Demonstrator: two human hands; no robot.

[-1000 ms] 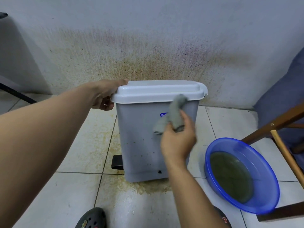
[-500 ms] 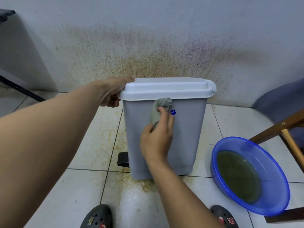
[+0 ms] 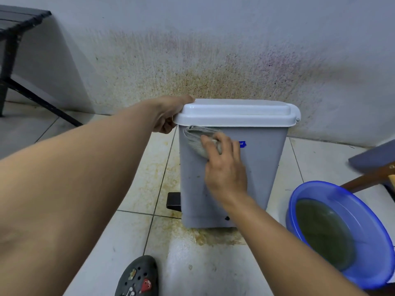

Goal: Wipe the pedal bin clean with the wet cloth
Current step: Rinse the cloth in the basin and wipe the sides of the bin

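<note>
A grey pedal bin (image 3: 260,174) with a white lid (image 3: 235,113) stands on the tiled floor against a stained wall. Its black pedal (image 3: 173,200) sticks out at the lower left. My left hand (image 3: 170,115) grips the lid's left end, thumb on top and fingers curled under the rim. My right hand (image 3: 224,167) presses a grey wet cloth (image 3: 197,138) against the bin's upper left front, just below the lid, fingers curled over the cloth. A small blue sticker (image 3: 242,143) shows beside my fingers.
A blue basin (image 3: 372,236) of murky green water sits on the floor right of the bin. A wooden chair leg (image 3: 367,180) and a dark cushion lie at the far right. A black bench (image 3: 12,39) stands at the left. My dark clog (image 3: 137,276) is below.
My right hand has slid the cloth leftward across the bin's front, from under the lid's right part to the upper left corner. My left hand keeps its hold on the lid.
</note>
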